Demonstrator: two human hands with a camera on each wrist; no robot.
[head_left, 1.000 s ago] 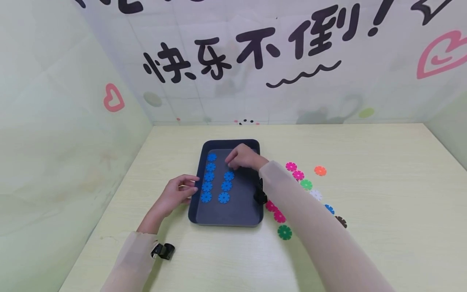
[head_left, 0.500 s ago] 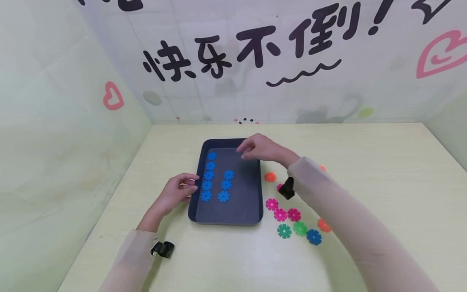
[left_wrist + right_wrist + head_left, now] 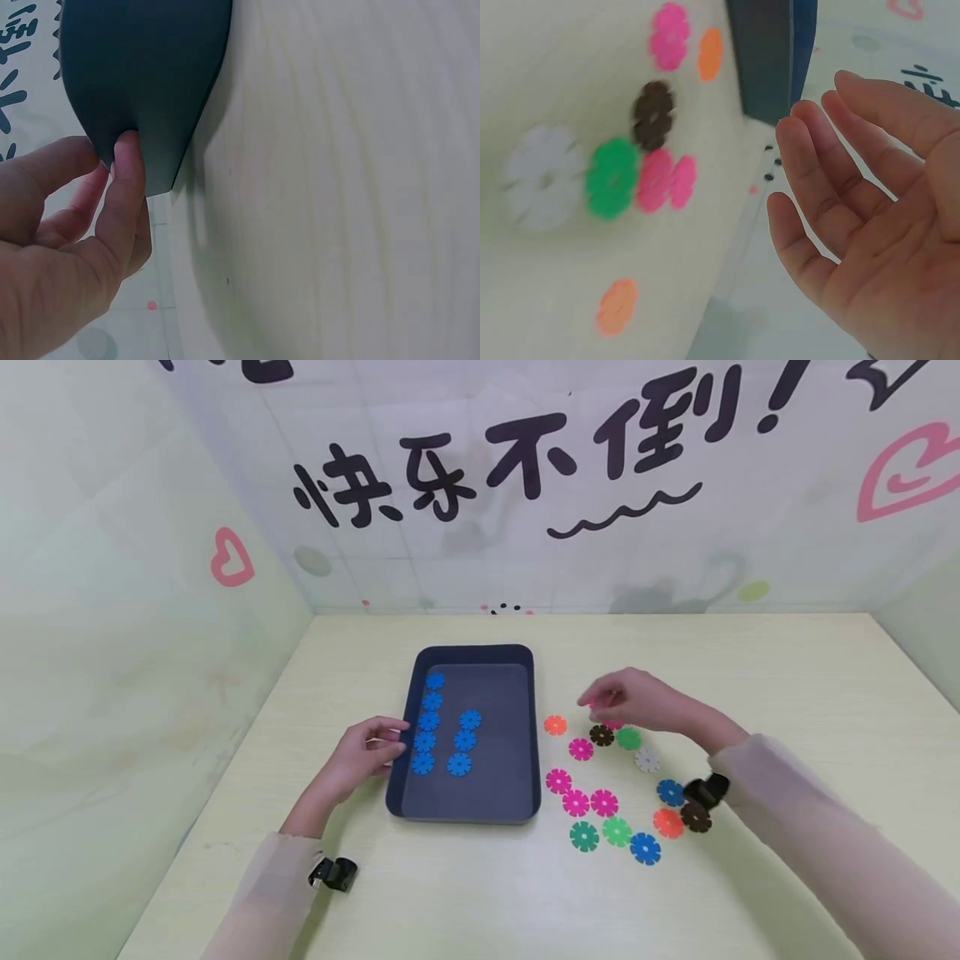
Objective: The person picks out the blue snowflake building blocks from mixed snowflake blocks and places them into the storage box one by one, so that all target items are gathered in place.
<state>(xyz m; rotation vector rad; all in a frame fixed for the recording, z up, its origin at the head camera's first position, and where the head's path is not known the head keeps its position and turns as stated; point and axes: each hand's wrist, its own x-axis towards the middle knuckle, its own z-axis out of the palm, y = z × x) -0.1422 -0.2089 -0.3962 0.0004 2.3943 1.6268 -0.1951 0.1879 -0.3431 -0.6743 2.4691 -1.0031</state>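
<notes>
The left hand is gripping the left rim of the dark tray, approx. mid-edge; in the left wrist view the thumb is pressing the tray's outer wall w/ the other fingers curled behind the rim; the tray is sitting flat on the pale surface, left of centre.

Inside the tray blue discs are lying in 2 columns: five along the left wall, three just right of them; the rest of the tray floor is showing bare.

The right hand is hovering over the loose discs right of the tray, fingers relaxed & open, holding nothing; the right wrist view is showing the palm empty, fingers lightly bent; below it are lying a brown disc, a green disc, a white disc & a pink disc, close together; whether the fingertips are touching any disc I cannot tell.

Further discs are scattered nearer the person: an orange disc just beside the tray, three magenta ones, two green, two blue, an orange one & a second brown one touching it.
</notes>
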